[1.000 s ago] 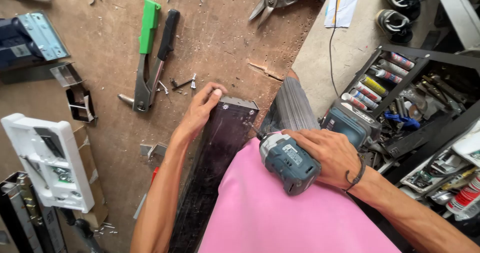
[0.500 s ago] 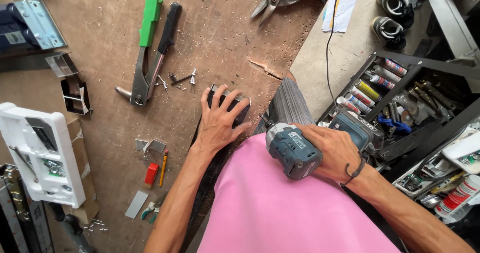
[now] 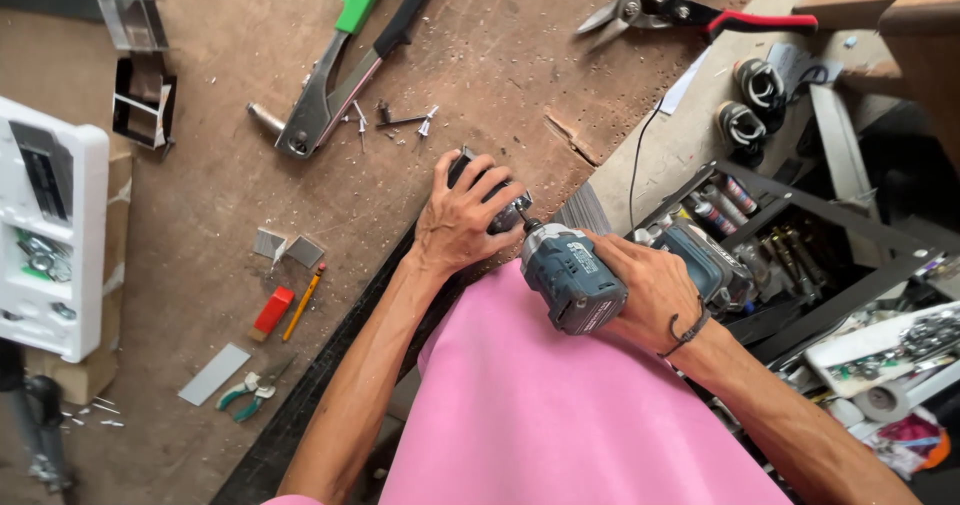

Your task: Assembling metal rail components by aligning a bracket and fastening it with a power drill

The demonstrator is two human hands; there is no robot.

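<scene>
Nearest the camera, the right hand [image 3: 650, 290] is wrapped tight around the grip of a blue-grey cordless impact driver [image 3: 572, 277], its nose pointing up and left toward the bench edge. Just beyond, the left hand [image 3: 462, 220] lies palm down with fingers spread, pressing on the end of a dark metal piece [image 3: 478, 177] that sits at the edge of the wooden workbench [image 3: 230, 175]; it pins the piece without closing around it. The driver's bit meets the work right under the left fingertips, and whether a screw sits on the bit is hidden.

To do this step well, I judge that the driver should stay in line with the fastener, pushed firmly along its axis so the bit does not cam out, with the trigger eased on slowly. The left fingers lie very near the bit; keeping them flat and to one side would lower the risk if the bit slips.

Farther out on the bench lie loose screws [image 3: 395, 118], a hand riveter [image 3: 345, 60] with one green and one black handle, and at the far edge red-handled tin snips [image 3: 680, 7]. To the left sit a pencil [image 3: 301, 302] and a white plastic case [image 3: 48, 227].
</scene>
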